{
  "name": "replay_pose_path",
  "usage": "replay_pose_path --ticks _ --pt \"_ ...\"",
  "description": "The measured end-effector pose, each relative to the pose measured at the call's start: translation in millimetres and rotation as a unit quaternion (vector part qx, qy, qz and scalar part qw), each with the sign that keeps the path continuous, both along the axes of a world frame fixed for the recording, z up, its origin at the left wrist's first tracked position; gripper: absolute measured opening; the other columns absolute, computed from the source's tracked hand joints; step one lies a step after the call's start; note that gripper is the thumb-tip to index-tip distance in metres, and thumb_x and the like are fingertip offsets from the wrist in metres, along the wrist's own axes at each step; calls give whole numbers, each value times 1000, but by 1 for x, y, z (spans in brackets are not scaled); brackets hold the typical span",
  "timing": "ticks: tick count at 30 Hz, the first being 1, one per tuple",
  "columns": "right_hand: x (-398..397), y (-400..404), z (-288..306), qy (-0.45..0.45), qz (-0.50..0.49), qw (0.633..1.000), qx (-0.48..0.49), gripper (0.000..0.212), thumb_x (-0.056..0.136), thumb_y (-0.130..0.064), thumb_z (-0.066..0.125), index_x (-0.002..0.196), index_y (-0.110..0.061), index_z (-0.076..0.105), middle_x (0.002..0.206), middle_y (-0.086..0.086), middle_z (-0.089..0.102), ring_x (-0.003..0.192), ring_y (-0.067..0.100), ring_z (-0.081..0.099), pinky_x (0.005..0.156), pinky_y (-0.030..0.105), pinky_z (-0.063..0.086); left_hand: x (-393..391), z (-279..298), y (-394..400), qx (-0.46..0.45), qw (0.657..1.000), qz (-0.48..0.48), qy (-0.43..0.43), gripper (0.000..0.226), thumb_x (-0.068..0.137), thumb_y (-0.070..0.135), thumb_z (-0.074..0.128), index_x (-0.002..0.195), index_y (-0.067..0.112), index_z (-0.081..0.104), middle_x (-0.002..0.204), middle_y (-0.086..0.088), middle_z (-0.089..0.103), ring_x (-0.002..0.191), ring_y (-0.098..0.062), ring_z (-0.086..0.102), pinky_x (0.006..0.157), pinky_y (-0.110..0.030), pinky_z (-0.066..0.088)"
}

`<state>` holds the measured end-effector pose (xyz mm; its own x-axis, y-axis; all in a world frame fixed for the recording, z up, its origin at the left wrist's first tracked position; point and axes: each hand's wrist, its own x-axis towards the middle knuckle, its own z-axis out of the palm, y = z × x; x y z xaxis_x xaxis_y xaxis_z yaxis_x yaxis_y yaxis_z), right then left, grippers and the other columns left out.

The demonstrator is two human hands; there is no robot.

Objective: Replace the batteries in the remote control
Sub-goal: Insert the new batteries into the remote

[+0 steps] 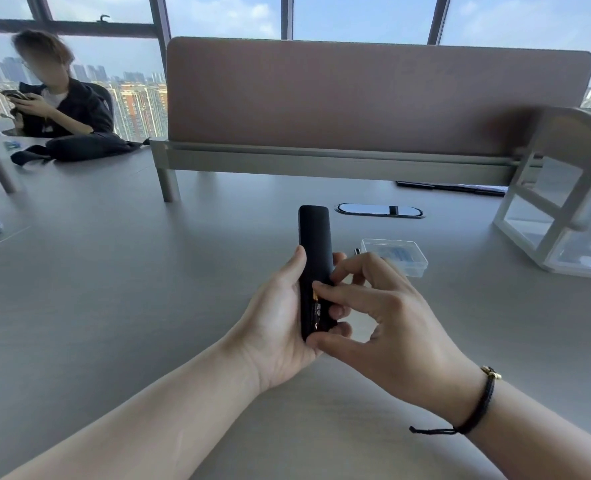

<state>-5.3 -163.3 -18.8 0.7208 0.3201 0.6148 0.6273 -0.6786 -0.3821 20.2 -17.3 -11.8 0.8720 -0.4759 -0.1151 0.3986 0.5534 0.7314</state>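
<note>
My left hand [280,327] holds a slim black remote control [314,244] upright above the table, back side toward me. Its lower end is open, and a battery [318,308] with a gold and black label shows in the compartment. My right hand [380,317] is at that open end, with the index finger pressing on the battery's top and the thumb under the remote's bottom edge. A small dark battery [357,252] lies on the table just beyond my right hand, beside a clear plastic box [396,254].
A pink desk divider [373,95] stands across the back of the grey table [114,289]. An oval cable grommet [378,210] lies behind the remote. A white shelf unit [560,209] is at the right. Another person sits at the far left with a phone and a dark bag [86,148].
</note>
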Motion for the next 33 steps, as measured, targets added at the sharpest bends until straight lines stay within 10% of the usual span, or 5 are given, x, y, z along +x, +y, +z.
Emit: replay_pose_path --ticks 8,33 --pt "-2 4 2 -45 -26 995 -84 47 74 -49 69 114 -24 72 106 -8 58 89 18 55 77 31 51 2 -1 1 2 1000 0 6 48 100 54 33 114 17 60 72 -1 57 54 -15 38 53 -29 30" --pt "-4 11 -3 -95 13 993 -71 27 80 -42 71 99 -24 78 109 -4 65 89 24 58 75 39 51 6 -2 8 33 999 11 -1 60 97 58 36 127 14 62 71 -4 49 57 -15 49 48 -25 44"
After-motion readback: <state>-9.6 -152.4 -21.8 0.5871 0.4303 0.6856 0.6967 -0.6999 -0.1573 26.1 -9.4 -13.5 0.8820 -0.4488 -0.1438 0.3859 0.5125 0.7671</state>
